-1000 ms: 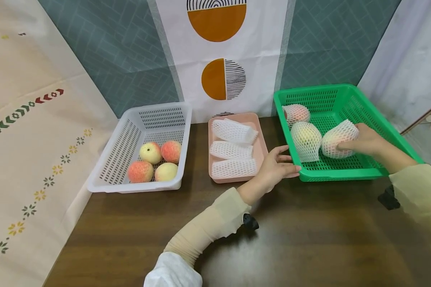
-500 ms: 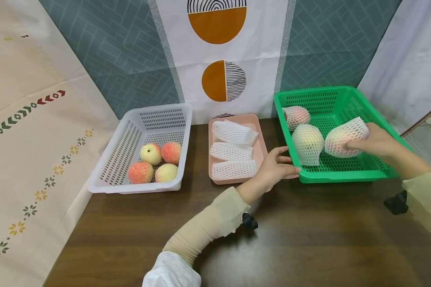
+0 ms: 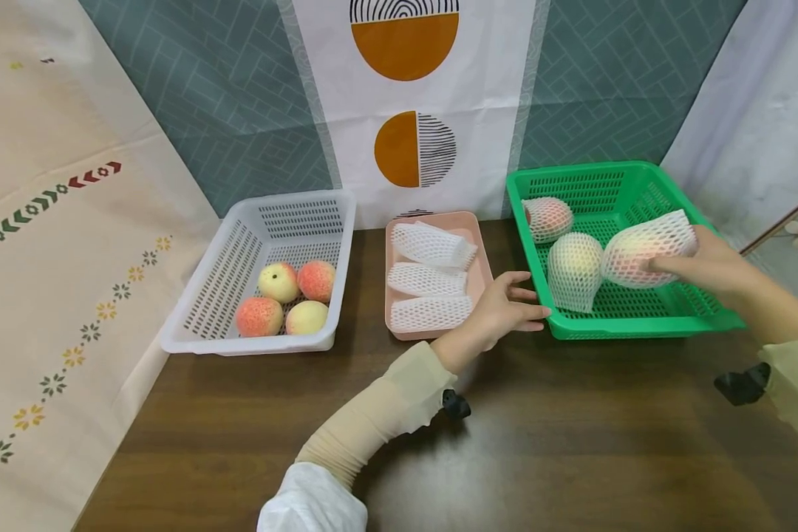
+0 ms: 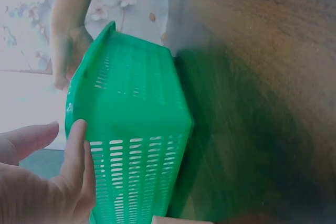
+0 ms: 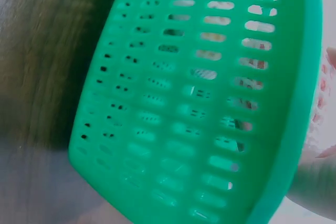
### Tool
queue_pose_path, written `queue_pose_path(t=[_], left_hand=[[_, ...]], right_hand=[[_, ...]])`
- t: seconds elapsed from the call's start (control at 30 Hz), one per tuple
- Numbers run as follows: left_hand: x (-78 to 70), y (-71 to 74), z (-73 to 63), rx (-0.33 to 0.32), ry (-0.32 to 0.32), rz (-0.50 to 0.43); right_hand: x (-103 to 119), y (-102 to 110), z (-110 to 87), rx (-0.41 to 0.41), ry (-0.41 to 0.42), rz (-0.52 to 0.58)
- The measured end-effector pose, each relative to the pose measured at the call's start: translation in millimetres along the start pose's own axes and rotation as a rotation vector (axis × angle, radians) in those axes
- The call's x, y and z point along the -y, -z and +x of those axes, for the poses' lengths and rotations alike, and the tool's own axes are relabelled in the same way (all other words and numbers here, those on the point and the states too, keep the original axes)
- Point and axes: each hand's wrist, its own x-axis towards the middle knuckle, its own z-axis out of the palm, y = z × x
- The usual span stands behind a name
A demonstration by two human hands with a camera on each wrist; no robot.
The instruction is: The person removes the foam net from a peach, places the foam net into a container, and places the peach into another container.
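Observation:
My right hand [image 3: 714, 266] grips a peach in a white foam net [image 3: 641, 255], thumb across its near side, inside the green basket [image 3: 638, 327]. The net's loose end points toward the palm. Left of it, touching or nearly so, lies another netted peach [image 3: 575, 266], and a third netted peach [image 3: 548, 219] rests at the back left. My left hand [image 3: 499, 314] touches the basket's left side near the front corner. In the left wrist view its fingers [image 4: 76, 153] lie extended against the green wall. The basket wall hides most of the right hand in the right wrist view.
A pink tray [image 3: 432, 335] with several folded white foam nets [image 3: 432, 314] stands in the middle. To the left is a white basket [image 3: 239, 347] holding several bare peaches [image 3: 306, 318]. Patterned cloth hangs behind the dark wooden table [image 3: 539, 443].
My right hand has moved right and up a little with the netted peach. The netted peach beside it has shifted slightly right. My left hand has stayed almost still at the basket.

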Motion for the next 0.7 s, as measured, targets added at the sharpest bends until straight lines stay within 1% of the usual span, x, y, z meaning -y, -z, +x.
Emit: queue_pose_path(t=[0.07, 0.2, 0.3, 0.37, 0.43, 0.53, 0.63, 0.7], left_hand=[[-2.2, 3.2, -0.1, -0.003, -0.008, 0.026], [-7.9, 11.6, -0.4, -0.024, -0.045, 0.074], [-13.1, 18.1, -2.0, -0.047, -0.094, 0.121], [-16.6, 21.7, -4.0, -0.057, -0.135, 0.188], [-19.8, 24.1, -5.7, -0.074, -0.185, 0.267], [-22.0, 25.9, -6.5, -0.104, -0.285, 0.327], [-22.3, 26.5, -6.0, -0.126, -0.401, 0.318], [-23.2, 26.7, -6.4, -0.118, -0.465, 0.304]], right_hand=[[2, 0, -1.7, 0.006, 0.001, 0.013], [8, -2, -2.9, 0.012, 0.017, 0.067], [11, -5, -2.5, 0.019, 0.036, 0.143], [13, -7, -3.0, 0.023, 0.049, 0.213], [15, -9, -3.9, 0.030, 0.072, 0.310], [20, -14, -5.7, 0.044, 0.111, 0.467], [25, -19, -8.0, 0.073, 0.135, 0.588], [28, -23, -10.4, 0.092, 0.142, 0.640]])
